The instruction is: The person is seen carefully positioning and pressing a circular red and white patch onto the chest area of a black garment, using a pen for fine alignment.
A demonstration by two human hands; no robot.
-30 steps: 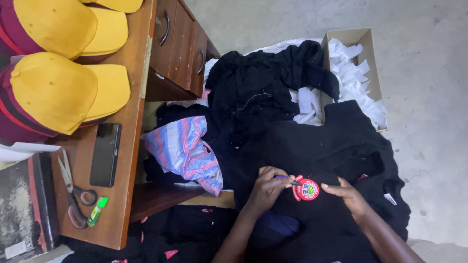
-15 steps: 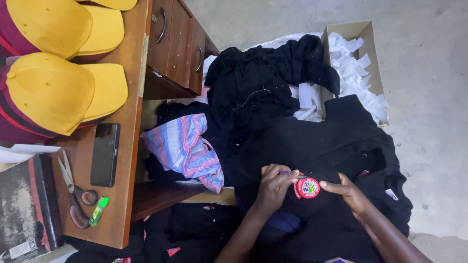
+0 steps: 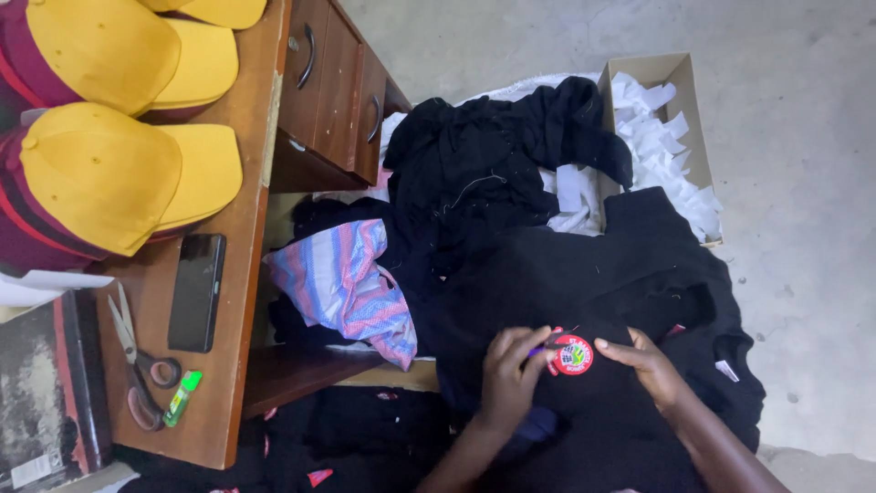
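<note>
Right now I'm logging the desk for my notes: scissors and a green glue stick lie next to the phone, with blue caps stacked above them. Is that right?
Not quite. The caps are yellow with maroon sides, not blue, as the head view shows. The rest holds: scissors and a green glue stick lie next to the phone on the desk.

matt black cloth garment [image 3: 584, 274], worn wooden desk [image 3: 246, 265], glossy phone [image 3: 196, 292]
</note>
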